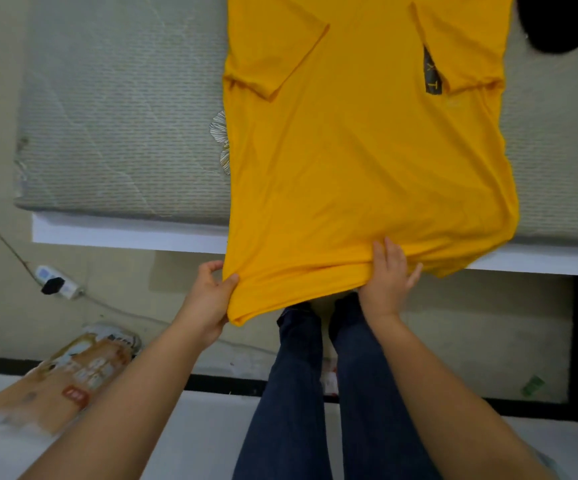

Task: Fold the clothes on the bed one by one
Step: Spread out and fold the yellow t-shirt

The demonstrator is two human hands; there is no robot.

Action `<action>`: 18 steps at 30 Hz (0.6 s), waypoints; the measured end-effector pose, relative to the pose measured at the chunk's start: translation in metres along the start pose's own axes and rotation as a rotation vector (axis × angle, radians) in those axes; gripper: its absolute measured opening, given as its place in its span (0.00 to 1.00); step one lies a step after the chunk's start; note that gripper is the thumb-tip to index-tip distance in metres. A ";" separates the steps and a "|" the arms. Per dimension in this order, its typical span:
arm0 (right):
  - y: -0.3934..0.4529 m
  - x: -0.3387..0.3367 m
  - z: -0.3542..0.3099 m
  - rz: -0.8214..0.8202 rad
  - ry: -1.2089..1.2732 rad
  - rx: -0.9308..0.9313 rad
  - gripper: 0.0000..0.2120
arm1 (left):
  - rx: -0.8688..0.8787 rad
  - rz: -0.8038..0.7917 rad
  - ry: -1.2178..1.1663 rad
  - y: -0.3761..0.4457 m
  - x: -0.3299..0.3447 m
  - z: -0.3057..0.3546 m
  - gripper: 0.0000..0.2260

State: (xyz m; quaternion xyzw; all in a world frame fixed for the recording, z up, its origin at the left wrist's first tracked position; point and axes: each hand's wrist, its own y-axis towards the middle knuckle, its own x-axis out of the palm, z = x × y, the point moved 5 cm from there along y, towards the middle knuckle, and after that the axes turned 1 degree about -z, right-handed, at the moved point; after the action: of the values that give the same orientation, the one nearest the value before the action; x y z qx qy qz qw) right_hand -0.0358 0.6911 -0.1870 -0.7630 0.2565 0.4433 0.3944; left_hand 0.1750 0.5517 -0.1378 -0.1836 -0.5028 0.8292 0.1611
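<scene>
This is a bedroom in a home: a bed (pixel 125 133) with a woven grey mat fills the upper half of the frame, set on a white base, with a yellow shirt (pixel 360 168) spread over it. On the pale tiled floor (pixel 3 289) at the left lie a power strip (pixel 55 282) with its cord and a printed bag (pixel 73 372). A dark garment (pixel 564 22) shows at the upper right.

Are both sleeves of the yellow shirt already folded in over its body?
Yes: on the yellow shirt both the left sleeve and the right sleeve lie folded inward across the body.
</scene>
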 end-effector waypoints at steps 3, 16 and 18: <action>0.020 -0.022 0.034 0.112 0.015 0.109 0.22 | 0.051 0.059 0.253 0.007 -0.013 0.003 0.20; 0.007 -0.080 0.042 0.173 0.261 -0.142 0.18 | 0.261 0.099 1.010 0.039 0.033 0.007 0.07; 0.009 -0.080 0.040 0.057 0.196 -0.206 0.16 | 0.179 0.124 0.936 0.041 0.032 0.004 0.05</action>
State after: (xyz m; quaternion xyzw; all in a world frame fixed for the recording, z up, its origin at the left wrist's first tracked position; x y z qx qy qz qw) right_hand -0.0993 0.7223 -0.1323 -0.8314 0.2683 0.4019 0.2743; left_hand 0.1418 0.5445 -0.1770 -0.5522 -0.2908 0.7056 0.3357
